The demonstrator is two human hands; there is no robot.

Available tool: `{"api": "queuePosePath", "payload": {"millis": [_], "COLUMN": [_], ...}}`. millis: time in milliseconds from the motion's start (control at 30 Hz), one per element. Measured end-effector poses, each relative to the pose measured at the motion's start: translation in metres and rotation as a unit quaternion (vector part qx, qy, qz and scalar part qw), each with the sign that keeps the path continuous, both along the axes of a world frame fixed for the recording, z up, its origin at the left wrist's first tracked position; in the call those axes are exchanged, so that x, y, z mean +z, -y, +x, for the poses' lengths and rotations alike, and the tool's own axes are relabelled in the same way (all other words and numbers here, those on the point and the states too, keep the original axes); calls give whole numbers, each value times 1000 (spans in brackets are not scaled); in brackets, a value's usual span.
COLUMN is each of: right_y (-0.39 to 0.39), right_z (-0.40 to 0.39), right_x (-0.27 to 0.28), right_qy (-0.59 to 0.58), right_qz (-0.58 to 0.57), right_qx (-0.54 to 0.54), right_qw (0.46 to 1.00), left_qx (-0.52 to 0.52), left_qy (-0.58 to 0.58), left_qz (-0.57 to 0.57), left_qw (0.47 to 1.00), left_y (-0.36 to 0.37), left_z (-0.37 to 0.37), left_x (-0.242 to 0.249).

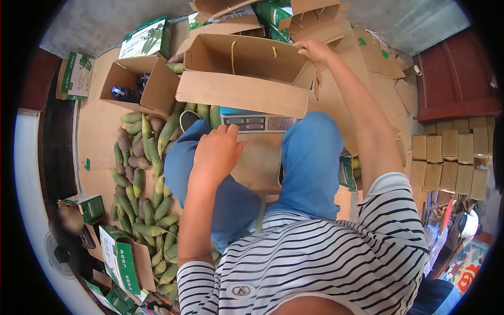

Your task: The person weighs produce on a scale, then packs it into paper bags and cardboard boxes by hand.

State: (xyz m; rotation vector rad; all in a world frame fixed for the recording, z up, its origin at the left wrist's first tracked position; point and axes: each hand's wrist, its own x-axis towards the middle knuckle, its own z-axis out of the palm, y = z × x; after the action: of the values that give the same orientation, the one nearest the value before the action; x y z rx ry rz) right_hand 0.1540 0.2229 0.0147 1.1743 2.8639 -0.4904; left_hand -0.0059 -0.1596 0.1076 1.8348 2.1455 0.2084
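Fingers (302, 46) of the right hand (317, 51) grip an open carton (241, 93), yellow cords (233, 58) hanging inside.

R hand (313, 51) on open box (244, 86), L hand (219, 152) nr scale (257, 123)

Soft, fairly even daylight fills the place, with only gentle shadows inside the boxes, a pale bluish glow along the left edge, the middle reasonably crisp, a blurred patch at lower left, and a fisheye bend curving everything toward black corners.
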Motion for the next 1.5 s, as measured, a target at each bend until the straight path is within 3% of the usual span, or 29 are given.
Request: {"api": "queuePosePath", "payload": {"millis": [67, 167, 200, 233, 300, 400, 600, 933, 1100, 1200, 1400, 1500], "right_y": [-3, 48, 90, 107, 144, 149, 119, 126, 142, 144, 134, 130], "right_z": [0, -23, -35, -40, -42, -36, -12, 8, 5, 11, 25, 20], "right_x": [-16, 4, 42, 31, 37, 17, 10, 8, 36, 34, 18, 24], "right_qy": [-7, -36, -51, -80, -45, 78, -16, 39, 116, 55, 50, 129], "right_qz": [35, 229, 101, 79, -85, -69, -98, -97, -72, -12, -56, -78], "right_qx": [-64, -32, -16, 48, 139, 146, 223, 183, 151, 164, 134, 138], "right_qw": [997, 972, 993, 993, 986, 984, 970, 978, 979, 985, 988, 979], "left_qx": [-2, -6, -4, -2, -1, -5, -4, -19, -20, -23, -36, -31], "left_qy": [4, 9, 9, 8, 10, 4, -5, 4, -3, -7, -26, -31], "left_qz": [5, 11, 7, 2, -1, -6, -11, 2, -12, -14, 0, -8], "left_qw": [1000, 1000, 1000, 1000, 1000, 1000, 1000, 1000, 1000, 1000, 999, 999], "left_y": [1, -1, -1, -2, -2, -4, -4, -8, -11, -12, -8, -7], "left_z": [-1, 0, 1, 3, 5, 8, 8, 11, 14, 16, 15, 15], "left_x": [0, 1, 3, 4, 3, 2, 1, -4, -5, -5, -9, -7]}}
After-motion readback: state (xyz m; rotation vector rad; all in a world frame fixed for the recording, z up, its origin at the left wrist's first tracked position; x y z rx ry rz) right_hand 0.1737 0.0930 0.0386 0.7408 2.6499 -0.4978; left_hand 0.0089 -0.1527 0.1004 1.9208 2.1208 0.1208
